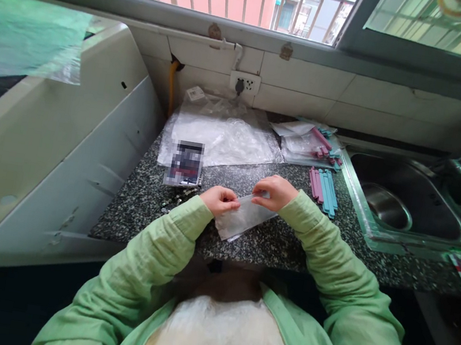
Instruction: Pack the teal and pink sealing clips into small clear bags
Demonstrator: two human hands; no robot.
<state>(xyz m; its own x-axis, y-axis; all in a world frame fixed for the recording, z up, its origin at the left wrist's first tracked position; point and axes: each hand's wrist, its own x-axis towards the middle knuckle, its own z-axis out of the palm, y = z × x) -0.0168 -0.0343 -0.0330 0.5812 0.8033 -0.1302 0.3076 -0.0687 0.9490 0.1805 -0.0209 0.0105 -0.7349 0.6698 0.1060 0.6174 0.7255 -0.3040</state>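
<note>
Between my hands, just over the speckled counter (271, 249), is a small translucent plastic bag (245, 218). My left hand (219, 200) pinches its upper left edge between thumb and fingers. At the upper right edge my right hand (273, 193) grips the same bag, fingers curled over it. Whether anything lies inside the bag I cannot tell. To the right of my right hand lie pink sealing clips (316, 185) and blue sealing clips (327, 192), side by side. A dark, blurred-out packet or card (185, 164) lies beyond my left hand.
Large clear plastic bags (228, 134) cover the back of the counter. Packs with more clips (316, 142) lie near the sink (410, 195), which holds a metal bowl (387, 206). A wall socket (244, 83) has a plug in it. A pale appliance (60, 169) stands at left.
</note>
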